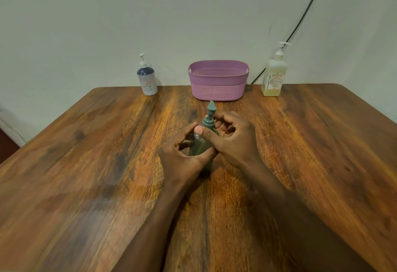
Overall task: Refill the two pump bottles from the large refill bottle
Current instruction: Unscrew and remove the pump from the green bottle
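Green pump bottle (pixel 200 146): stands upright on the surface (pixel 86 164), in front of the basket (pixel 218 91) and nearer the person, roughly in line with the basket's middle. Its pump is still on, with the spout pointing up and away towards the basket.
Left hand (pixel 182 155): grips the bottle's body from the left. The fingers (pixel 190 127) curl up along the left side and the thumb crosses the lower front, so the grip is closed snugly round the bottle.
Right hand (pixel 236 140): comes in from the right at the top of the bottle. Its thumb (pixel 202 132) lies across the shoulder, and the other fingers curl round the collar just under the pump stem, on the side facing the basket. It holds the collar with a closed grip.
Bottle relative to the fingers: the body sits inside the left hand and the collar between the right thumb and fingertips. Only the pump stem and spout stand free above both hands.
Basket: purple, oval, with a woven pattern on its lower wall. It stands at the far edge of the surface against the wall (pixel 107 13).
Blue-and-white pump bottle (pixel 147 82): upright, well to the left of the basket on the same far edge, with a white pump.
Large refill bottle (pixel 272 78): upright, to the right of the basket on the far edge. It is translucent with yellowish liquid, a printed label and a white pump.
Cable (pixel 300 20): black, running down the wall behind the refill bottle and ending to the right of the basket.
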The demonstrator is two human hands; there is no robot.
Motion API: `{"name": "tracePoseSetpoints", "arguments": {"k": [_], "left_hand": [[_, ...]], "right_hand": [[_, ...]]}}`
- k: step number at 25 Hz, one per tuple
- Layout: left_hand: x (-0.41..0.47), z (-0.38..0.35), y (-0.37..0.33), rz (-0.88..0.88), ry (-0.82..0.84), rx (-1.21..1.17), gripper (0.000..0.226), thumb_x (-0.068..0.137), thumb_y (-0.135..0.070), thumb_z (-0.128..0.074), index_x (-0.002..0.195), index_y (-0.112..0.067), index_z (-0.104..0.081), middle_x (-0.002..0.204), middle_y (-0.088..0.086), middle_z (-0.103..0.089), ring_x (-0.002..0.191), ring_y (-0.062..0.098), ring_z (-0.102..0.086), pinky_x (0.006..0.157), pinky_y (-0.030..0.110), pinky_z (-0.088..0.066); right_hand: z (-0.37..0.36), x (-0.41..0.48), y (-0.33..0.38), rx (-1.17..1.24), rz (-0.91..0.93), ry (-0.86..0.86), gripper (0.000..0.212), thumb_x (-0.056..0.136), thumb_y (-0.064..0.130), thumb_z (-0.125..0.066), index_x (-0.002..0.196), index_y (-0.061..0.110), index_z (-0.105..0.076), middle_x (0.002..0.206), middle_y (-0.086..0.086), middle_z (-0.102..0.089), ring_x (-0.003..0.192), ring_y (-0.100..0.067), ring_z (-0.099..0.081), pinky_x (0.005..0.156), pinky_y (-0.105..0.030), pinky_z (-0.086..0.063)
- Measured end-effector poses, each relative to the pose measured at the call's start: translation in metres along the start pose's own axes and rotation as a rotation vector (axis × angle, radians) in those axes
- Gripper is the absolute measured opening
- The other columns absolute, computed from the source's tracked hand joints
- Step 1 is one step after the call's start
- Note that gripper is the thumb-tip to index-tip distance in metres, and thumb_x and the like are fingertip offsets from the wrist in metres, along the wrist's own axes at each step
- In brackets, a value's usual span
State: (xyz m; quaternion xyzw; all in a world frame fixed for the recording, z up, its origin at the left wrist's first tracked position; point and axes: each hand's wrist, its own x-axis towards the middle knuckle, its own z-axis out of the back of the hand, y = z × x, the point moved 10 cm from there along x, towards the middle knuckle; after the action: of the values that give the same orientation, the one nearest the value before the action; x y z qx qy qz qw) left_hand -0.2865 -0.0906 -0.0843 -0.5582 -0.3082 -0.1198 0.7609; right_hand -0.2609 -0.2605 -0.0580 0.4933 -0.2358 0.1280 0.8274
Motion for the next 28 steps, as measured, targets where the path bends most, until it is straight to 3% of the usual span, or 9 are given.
{"name": "tracePoseSetpoints", "arguments": {"k": [2, 4, 7, 10, 13, 16, 19, 24, 28], "left_hand": [[0.000, -0.001, -0.003, 0.003, 0.008, -0.007, 0.075, 0.068, -0.040, -0.090, 0.133, -0.014, -0.065, 0.124, -0.009, -0.070, 0.109, -0.001, -0.067, 0.084, 0.020, -0.056], [-0.001, 0.000, -0.005, 0.019, 0.010, -0.026, 0.074, 0.068, -0.039, -0.090, 0.133, -0.015, -0.065, 0.122, -0.012, -0.070, 0.108, -0.003, -0.067, 0.083, 0.018, -0.056], [-0.005, 0.004, -0.007, 0.013, 0.009, -0.028, 0.072, 0.069, -0.041, -0.089, 0.133, -0.016, -0.066, 0.122, -0.013, -0.070, 0.110, -0.001, -0.067, 0.086, 0.024, -0.058], [-0.008, 0.005, -0.007, 0.030, 0.033, -0.009, 0.070, 0.070, -0.036, -0.089, 0.133, -0.018, -0.065, 0.124, -0.012, -0.070, 0.112, 0.000, -0.066, 0.088, 0.030, -0.059], [-0.011, 0.007, -0.014, 0.025, 0.049, -0.007, 0.071, 0.069, -0.038, -0.090, 0.133, -0.021, -0.065, 0.125, -0.015, -0.070, 0.113, -0.001, -0.065, 0.089, 0.025, -0.057], [-0.013, 0.009, -0.020, 0.026, 0.097, -0.013, 0.077, 0.070, -0.049, -0.086, 0.136, -0.020, -0.063, 0.129, -0.013, -0.068, 0.117, -0.002, -0.063, 0.091, 0.023, -0.056], [-0.015, 0.013, -0.019, 0.045, 0.158, -0.020, 0.081, 0.068, -0.057, -0.082, 0.138, -0.020, -0.061, 0.132, -0.014, -0.066, 0.120, -0.002, -0.062, 0.093, 0.023, -0.055], [-0.021, 0.032, -0.004, 0.116, 0.213, -0.018, 0.082, 0.068, -0.059, -0.080, 0.140, -0.028, -0.058, 0.135, -0.016, -0.064, 0.122, 0.000, -0.060, 0.097, 0.025, -0.054], [-0.017, 0.049, 0.009, 0.141, 0.236, -0.012, 0.081, 0.066, -0.056, -0.082, 0.139, -0.028, -0.060, 0.133, -0.016, -0.066, 0.120, 0.000, -0.062, 0.094, 0.022, -0.055]], "right_hand": [[0.001, -0.001, 0.003, 0.054, 0.006, -0.007, 0.039, 0.086, 0.040, -0.079, 0.120, 0.021, -0.073, 0.101, 0.010, -0.066, 0.092, -0.001, -0.061, 0.076, -0.015, -0.047], [-0.007, -0.003, 0.002, 0.190, -0.048, 0.099, 0.046, 0.095, 0.027, -0.071, 0.140, 0.024, -0.062, 0.125, 0.005, -0.068, 0.114, -0.004, -0.062, 0.091, -0.024, -0.051], [-0.019, -0.008, 0.008, 0.305, -0.057, 0.238, 0.061, 0.097, 0.034, -0.065, 0.154, 0.036, -0.042, 0.148, 0.005, -0.057, 0.135, -0.007, -0.053, 0.106, -0.029, -0.050], [-0.005, -0.010, 0.019, 0.077, -0.020, 0.100, 0.066, 0.080, 0.054, -0.080, 0.136, 0.027, -0.060, 0.120, 0.013, -0.068, 0.108, 0.011, -0.059, 0.081, -0.009, -0.050], [0.008, -0.011, 0.024, 0.038, -0.015, -0.018, 0.044, 0.075, 0.048, -0.086, 0.104, 0.019, -0.069, 0.087, 0.015, -0.063, 0.077, 0.008, -0.058, 0.061, -0.009, -0.045], [0.008, -0.015, 0.033, 0.140, 0.024, 0.054, 0.028, 0.088, 0.028, -0.080, 0.113, 0.018, -0.073, 0.100, 0.012, -0.067, 0.088, 0.007, -0.063, 0.067, -0.008, -0.047], [0.006, -0.019, 0.040, 0.284, 0.027, 0.144, 0.035, 0.095, 0.013, -0.070, 0.130, 0.017, -0.067, 0.120, 0.009, -0.071, 0.108, 0.005, -0.065, 0.080, -0.008, -0.050], [0.018, -0.017, 0.053, 0.457, 0.079, 0.084, 0.036, 0.097, 0.011, -0.067, 0.133, 0.014, -0.066, 0.124, 0.001, -0.072, 0.117, -0.018, -0.068, 0.095, -0.045, -0.059], [0.028, -0.017, 0.067, 0.564, 0.170, 0.049, 0.034, 0.097, 0.000, -0.064, 0.130, 0.008, -0.064, 0.122, -0.005, -0.072, 0.117, -0.024, -0.069, 0.096, -0.046, -0.058]]}}
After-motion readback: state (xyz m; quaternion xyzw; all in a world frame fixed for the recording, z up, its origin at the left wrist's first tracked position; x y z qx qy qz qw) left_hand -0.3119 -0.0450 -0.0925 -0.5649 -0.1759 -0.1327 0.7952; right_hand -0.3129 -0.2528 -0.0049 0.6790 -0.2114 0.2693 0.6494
